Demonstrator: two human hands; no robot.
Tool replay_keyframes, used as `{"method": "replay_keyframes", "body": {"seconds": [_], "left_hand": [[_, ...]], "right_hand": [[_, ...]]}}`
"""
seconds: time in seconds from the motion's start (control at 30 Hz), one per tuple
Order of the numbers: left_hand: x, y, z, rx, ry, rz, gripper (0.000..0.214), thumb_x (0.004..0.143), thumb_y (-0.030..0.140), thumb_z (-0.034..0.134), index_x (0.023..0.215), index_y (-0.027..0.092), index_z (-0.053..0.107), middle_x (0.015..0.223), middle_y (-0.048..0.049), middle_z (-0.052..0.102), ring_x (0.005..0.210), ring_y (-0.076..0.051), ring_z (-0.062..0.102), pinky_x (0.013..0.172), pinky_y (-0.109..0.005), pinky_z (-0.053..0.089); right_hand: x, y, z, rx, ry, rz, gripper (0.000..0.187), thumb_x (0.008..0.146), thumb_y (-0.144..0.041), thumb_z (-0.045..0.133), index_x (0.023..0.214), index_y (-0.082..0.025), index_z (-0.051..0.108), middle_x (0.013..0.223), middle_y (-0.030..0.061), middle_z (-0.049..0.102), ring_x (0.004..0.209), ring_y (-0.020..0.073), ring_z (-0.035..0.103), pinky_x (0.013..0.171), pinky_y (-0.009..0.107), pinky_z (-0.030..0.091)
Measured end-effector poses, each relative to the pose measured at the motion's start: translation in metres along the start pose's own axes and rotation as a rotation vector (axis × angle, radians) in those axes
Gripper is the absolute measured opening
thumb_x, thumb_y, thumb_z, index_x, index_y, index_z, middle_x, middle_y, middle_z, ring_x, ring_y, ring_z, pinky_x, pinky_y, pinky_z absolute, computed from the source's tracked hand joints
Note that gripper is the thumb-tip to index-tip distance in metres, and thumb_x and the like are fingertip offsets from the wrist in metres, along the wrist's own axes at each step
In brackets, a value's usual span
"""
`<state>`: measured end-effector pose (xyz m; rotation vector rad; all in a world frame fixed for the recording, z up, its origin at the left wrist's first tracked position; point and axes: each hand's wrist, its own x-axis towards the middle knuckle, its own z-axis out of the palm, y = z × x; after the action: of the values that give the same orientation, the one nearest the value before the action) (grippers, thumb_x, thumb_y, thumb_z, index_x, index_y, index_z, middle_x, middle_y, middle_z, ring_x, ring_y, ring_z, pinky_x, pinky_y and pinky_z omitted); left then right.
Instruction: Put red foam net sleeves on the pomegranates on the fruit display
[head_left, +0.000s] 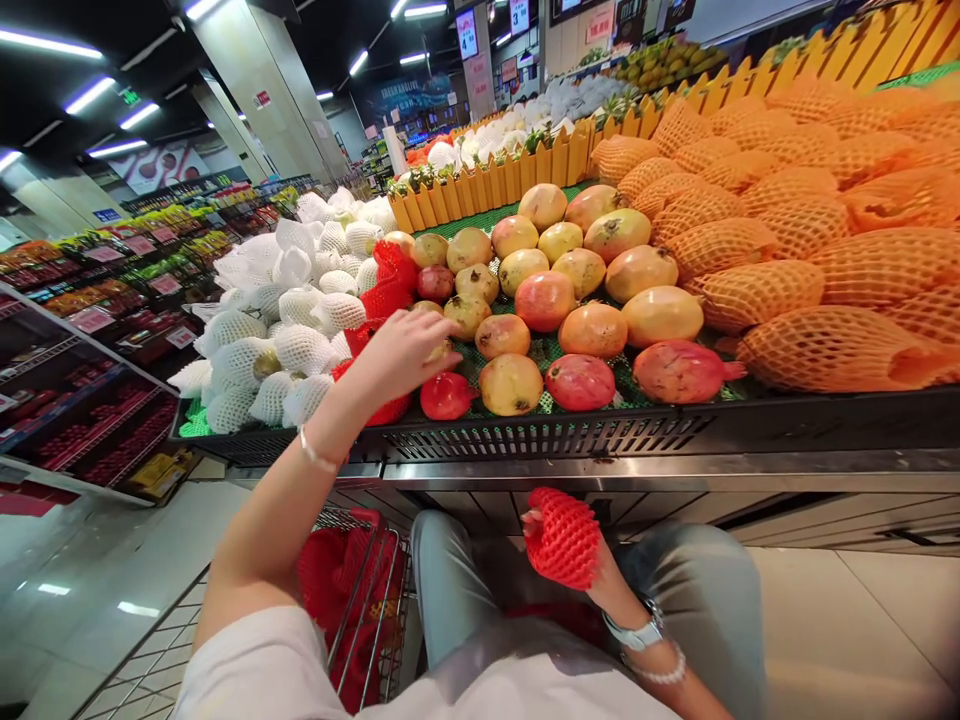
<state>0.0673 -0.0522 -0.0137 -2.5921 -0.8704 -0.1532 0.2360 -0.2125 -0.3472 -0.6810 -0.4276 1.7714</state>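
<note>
Landmark: the black slotted plastic edge (547, 436) of the display surface, running across the view.

Left hand (401, 352): above that edge, reaching in with fingers curved over a yellow-skinned pomegranate (441, 351); the fruit is mostly hidden, so how firm the hold is cannot be told. A thin silver bangle (315, 452) sits on the wrist.

Right hand (604, 572): below that edge, over the person's pale denim-clad knee (694, 590), with a red foam net sleeve (562, 538) drawn over it and fingertips showing at the far end. A silver wristwatch (634, 632) and a white beaded bracelet (660, 670) sit on the wrist.

Handling: the pomegranate likely feels firm and heavy for its size, with a smooth rind that may slip, so a cupped hold around the belly, clear of the crown, seems best. The foam sleeve looks light, soft and stretchy, and is best taken by its open end.

Nearby: a red round pomegranate (446, 395) lies just behind that edge, beside the left hand; loose red foam nets (388, 285) lie beyond the hand.

Further: white-netted fruit (300, 345) is piled behind the left end of that edge, orange-netted fruit (847, 350) behind the right end. A wire shopping cart (367, 600) holding red nets stands below it.
</note>
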Motion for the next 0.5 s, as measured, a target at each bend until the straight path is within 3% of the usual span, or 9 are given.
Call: {"method": "replay_keyframes", "body": {"seconds": [0.13, 0.27, 0.37, 0.43, 0.5], "left_hand": [[-0.037, 0.036, 0.011, 0.035, -0.057, 0.061, 0.052, 0.09, 0.048, 0.058, 0.13, 0.015, 0.053, 0.122, -0.0132, 0.064, 0.111, -0.029, 0.058, 0.092, -0.041, 0.043], [-0.051, 0.041, 0.023, 0.073, 0.04, -0.023, 0.057, 0.091, 0.044, 0.058, 0.138, 0.013, 0.046, 0.128, -0.0156, 0.062, 0.114, -0.03, 0.057, 0.092, -0.04, 0.043], [-0.049, 0.031, 0.02, 0.114, 0.139, -0.162, 0.036, 0.098, 0.04, 0.044, 0.112, 0.014, 0.064, 0.099, -0.013, 0.072, 0.094, -0.026, 0.065, 0.082, -0.036, 0.044], [-0.045, 0.021, 0.012, 0.149, 0.151, -0.295, 0.045, 0.1, 0.04, 0.033, 0.081, 0.017, 0.066, 0.069, -0.0084, 0.068, 0.07, -0.023, 0.064, 0.067, -0.033, 0.042], [-0.037, 0.012, 0.002, 0.172, 0.166, -0.409, 0.053, 0.101, 0.043, 0.028, 0.069, 0.019, 0.062, 0.058, -0.0061, 0.062, 0.058, -0.021, 0.059, 0.059, -0.031, 0.038]], "right_hand": [[-0.002, 0.001, 0.008, 0.016, -0.013, 0.007, 0.029, 0.071, -0.048, 0.068, 0.082, -0.022, 0.076, 0.098, 0.0093, 0.077, 0.083, 0.0221, 0.072, 0.078, 0.034, 0.059], [-0.007, 0.002, 0.015, -0.01, -0.038, 0.022, 0.03, 0.075, -0.048, 0.065, 0.085, -0.022, 0.077, 0.101, 0.0079, 0.077, 0.086, 0.0213, 0.072, 0.08, 0.032, 0.057], [-0.01, 0.003, 0.017, -0.014, -0.049, 0.019, 0.03, 0.076, -0.048, 0.064, 0.087, -0.023, 0.077, 0.103, 0.0076, 0.077, 0.088, 0.0212, 0.072, 0.081, 0.031, 0.057], [-0.011, 0.003, 0.016, -0.019, -0.045, 0.013, 0.03, 0.076, -0.047, 0.064, 0.088, -0.023, 0.077, 0.103, 0.0076, 0.077, 0.089, 0.0217, 0.072, 0.082, 0.031, 0.057], [-0.012, 0.003, 0.015, -0.038, -0.03, 0.002, 0.03, 0.076, -0.047, 0.063, 0.089, -0.024, 0.076, 0.102, 0.008, 0.077, 0.09, 0.0228, 0.073, 0.082, 0.033, 0.057]]}}
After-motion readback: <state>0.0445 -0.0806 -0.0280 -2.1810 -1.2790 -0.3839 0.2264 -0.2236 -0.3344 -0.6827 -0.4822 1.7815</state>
